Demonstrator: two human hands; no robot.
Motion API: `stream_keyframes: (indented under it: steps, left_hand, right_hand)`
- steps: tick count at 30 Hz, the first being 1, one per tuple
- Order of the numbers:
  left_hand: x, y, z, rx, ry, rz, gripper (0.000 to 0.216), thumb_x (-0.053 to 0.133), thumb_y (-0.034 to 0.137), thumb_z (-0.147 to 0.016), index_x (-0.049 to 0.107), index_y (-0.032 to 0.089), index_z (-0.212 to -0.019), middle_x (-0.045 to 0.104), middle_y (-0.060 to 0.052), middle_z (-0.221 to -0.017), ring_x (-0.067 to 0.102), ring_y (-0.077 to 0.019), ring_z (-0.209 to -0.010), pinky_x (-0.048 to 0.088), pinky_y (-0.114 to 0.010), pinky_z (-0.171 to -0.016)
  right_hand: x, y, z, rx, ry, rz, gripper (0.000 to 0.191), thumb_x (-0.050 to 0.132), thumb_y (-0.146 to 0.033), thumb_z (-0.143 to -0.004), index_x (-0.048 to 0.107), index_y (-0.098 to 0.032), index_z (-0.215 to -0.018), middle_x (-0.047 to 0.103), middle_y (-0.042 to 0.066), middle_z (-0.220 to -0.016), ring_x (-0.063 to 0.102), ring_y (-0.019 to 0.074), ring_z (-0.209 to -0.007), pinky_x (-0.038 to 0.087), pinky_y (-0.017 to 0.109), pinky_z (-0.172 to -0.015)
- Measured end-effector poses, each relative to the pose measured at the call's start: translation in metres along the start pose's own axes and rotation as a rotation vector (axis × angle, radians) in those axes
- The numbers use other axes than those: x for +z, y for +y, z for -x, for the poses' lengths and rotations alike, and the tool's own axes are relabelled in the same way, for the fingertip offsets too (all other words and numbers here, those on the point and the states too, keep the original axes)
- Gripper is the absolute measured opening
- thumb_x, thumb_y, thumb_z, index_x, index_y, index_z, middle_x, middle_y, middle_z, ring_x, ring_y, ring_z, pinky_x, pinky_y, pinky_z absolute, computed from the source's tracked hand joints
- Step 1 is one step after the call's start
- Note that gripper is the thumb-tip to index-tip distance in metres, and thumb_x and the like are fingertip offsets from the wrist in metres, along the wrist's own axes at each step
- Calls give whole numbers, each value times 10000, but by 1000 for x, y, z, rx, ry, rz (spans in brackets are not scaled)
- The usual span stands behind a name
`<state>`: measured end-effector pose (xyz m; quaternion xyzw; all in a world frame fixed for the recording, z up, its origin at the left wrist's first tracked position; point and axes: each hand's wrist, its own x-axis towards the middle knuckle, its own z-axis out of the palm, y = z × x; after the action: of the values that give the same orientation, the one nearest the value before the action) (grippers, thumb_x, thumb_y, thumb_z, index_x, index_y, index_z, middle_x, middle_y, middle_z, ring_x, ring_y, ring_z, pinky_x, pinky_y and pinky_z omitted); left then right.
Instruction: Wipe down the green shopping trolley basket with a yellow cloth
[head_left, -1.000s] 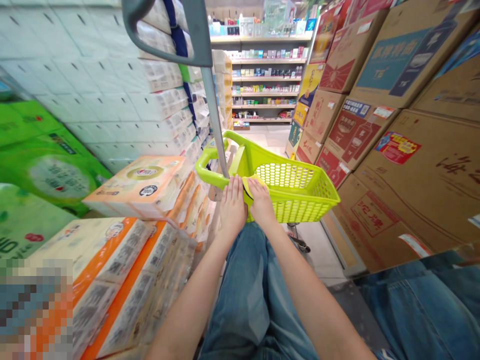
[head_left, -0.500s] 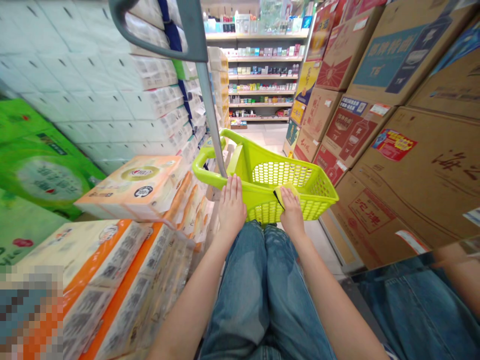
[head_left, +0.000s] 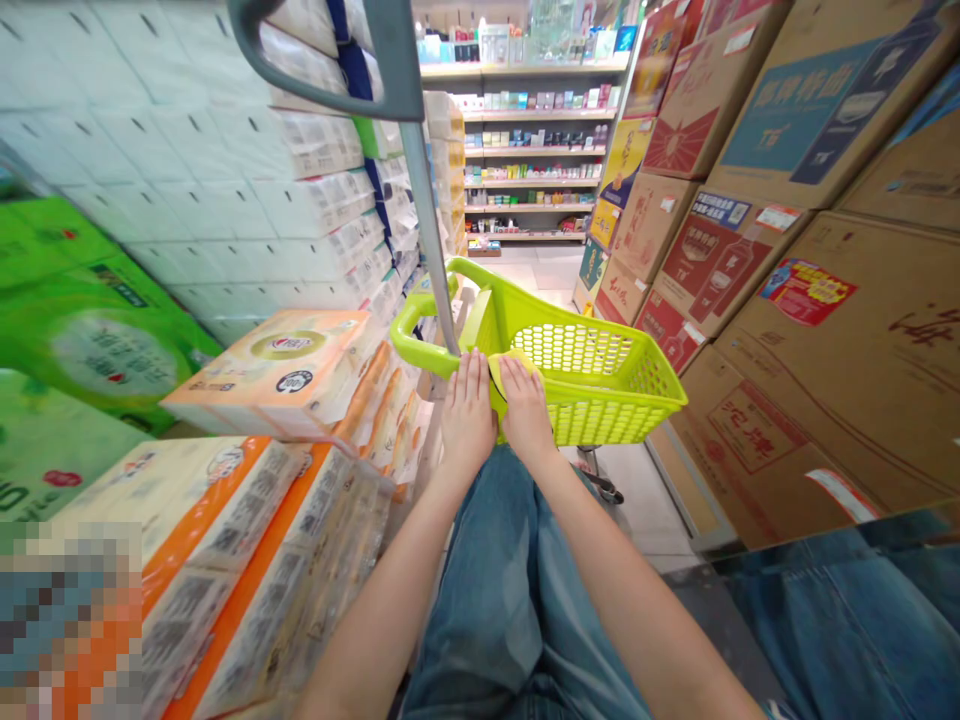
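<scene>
Yellow cloth [head_left: 499, 366] lay under the fingers of our right hand [head_left: 529, 415], pressed onto the near rim of a lime-green basket [head_left: 589, 422]. The right grip had its fingers close together, pinning the cloth against the rim; the thumb was hidden. Right beside it, our left hand [head_left: 471, 410] lay on the same rim with its fingers laid side by side; we could not tell whether it clasped the edge.

Half a second earlier the cloth was farther right along the rim, well apart from the left hand; it had since come back beside it, while the left hand kept nearly the same place. We judged this a back-and-forth wiping stroke, with the left hand likely steadying the basket.

The basket stood in front of our denim-covered knees, with a wheel [head_left: 609, 492] below it. A grey handle [head_left: 405, 70] on a metal pole [head_left: 431, 220] rose at its left end. Farther out, tissue packs [head_left: 259, 360] were stacked on the left, printed cartons [head_left: 795, 380] on the right, and stocked shelves [head_left: 536, 184] faced us at the aisle's end.
</scene>
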<state>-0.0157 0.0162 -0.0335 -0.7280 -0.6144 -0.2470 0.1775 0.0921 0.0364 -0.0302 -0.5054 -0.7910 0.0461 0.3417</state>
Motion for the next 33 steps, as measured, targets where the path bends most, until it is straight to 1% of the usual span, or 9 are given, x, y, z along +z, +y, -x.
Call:
stream_keyframes:
  steps: [3, 13, 16, 19, 22, 26, 28, 30, 33]
  left_hand:
    - [-1, 1, 0, -3, -5, 6, 789, 445, 110, -789, 168, 39, -1525, 192, -150, -1616, 90, -232, -1511, 180, -425, -1223]
    - [-2, 2, 1, -2, 5, 34, 836, 458, 96, -742, 171, 35, -1524, 201, -150, -1613, 117, -244, -1507, 184, -438, -1221]
    - [-2, 2, 2, -5, 6, 40, 834, 455, 95, -743, 172, 39, -1525, 202, -140, -1614, 117, -241, -1507, 191, -438, -1220]
    - [-1, 2, 1, -17, -1, 32, 836, 453, 98, -745, 167, 41, -1528, 201, -128, -1617, 106, -236, -1509, 182, -425, -1224]
    - [-1, 1, 1, -23, -8, 21, 838, 444, 95, -748, 153, 45, -1532, 195, -125, -1619, 101, -233, -1509, 181, -421, -1224]
    - [0, 0, 0, -12, -12, 12, 791, 426, 93, -781, 170, 49, -1528, 201, -138, -1616, 98, -226, -1509, 193, -428, -1221]
    - [0, 0, 0, -12, -5, 4, 749, 411, 96, -809, 189, 45, -1522, 215, -147, -1611, 105, -223, -1509, 199, -426, -1220]
    - [-1, 0, 0, -13, -4, -2, 733, 408, 102, -820, 197, 39, -1518, 225, -155, -1607, 112, -225, -1508, 202, -429, -1220]
    - [-3, 1, 1, -8, -12, -2, 779, 430, 103, -787, 180, 44, -1523, 206, -149, -1613, 112, -230, -1508, 194, -439, -1220]
  right_hand:
    - [-3, 20, 10, -19, 11, 47, 831, 369, 35, -672, 336, -102, -1491, 376, 83, -1550, 271, 180, -1454, 181, 412, -1217]
    - [-16, 93, 53, 117, 113, 262, 882, 380, 41, -656, 305, -164, -1510, 408, 73, -1532, 293, 190, -1449, 259, 440, -1192]
    - [-16, 100, 59, 186, 139, 293, 858, 387, 31, -673, 306, -156, -1507, 403, 88, -1534, 289, 210, -1452, 269, 467, -1184]
    - [-13, 85, 54, 291, 133, 287, 824, 401, 17, -685, 327, -120, -1494, 381, 124, -1543, 290, 259, -1450, 267, 511, -1173]
    - [-9, 54, 38, 331, 92, 239, 814, 403, 17, -683, 345, -109, -1485, 370, 135, -1547, 291, 276, -1447, 261, 524, -1168]
    - [-3, 9, 15, 194, 16, 127, 830, 396, 28, -678, 337, -126, -1491, 367, 106, -1554, 282, 241, -1452, 231, 487, -1186]
    - [-2, -5, 6, 124, -15, 85, 835, 403, 26, -678, 332, -134, -1495, 355, 88, -1562, 273, 230, -1455, 219, 466, -1193]
    - [-1, -10, 3, 81, -16, 72, 822, 405, 22, -695, 329, -144, -1497, 360, 79, -1561, 274, 214, -1454, 212, 440, -1197]
    - [-3, 0, 8, 36, 6, 103, 804, 386, 23, -721, 317, -149, -1504, 368, 75, -1557, 279, 186, -1452, 201, 404, -1202]
